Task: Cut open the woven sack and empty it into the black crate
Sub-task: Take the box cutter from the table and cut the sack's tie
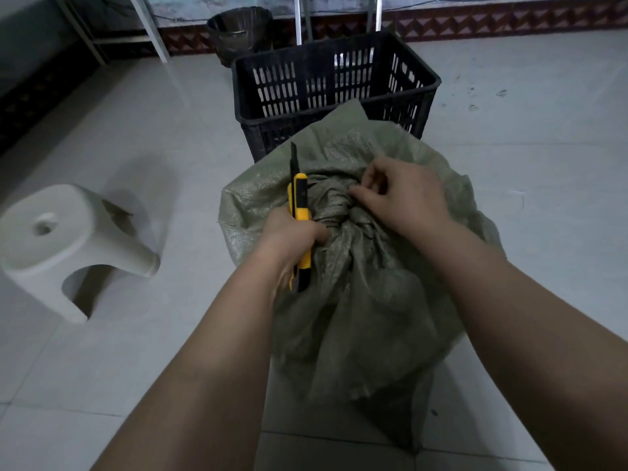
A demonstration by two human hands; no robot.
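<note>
A grey-green woven sack [367,300] stands upright on the tiled floor in front of me, its neck bunched and tied in a knot [334,207]. My left hand [289,237] grips a yellow and black utility knife [299,202], blade pointing up and away, just left of the knot. My right hand [404,195] rests on the sack's top and pinches the fabric at the knot. The black slotted crate [268,96] stands right behind the sack, and I see nothing inside it.
A white plastic stool [64,239] stands on the floor to the left. A dark bin [238,32] sits behind the crate near the wall. Metal frame legs [149,28] rise at the back left. Pale tiled floor spreads on both sides.
</note>
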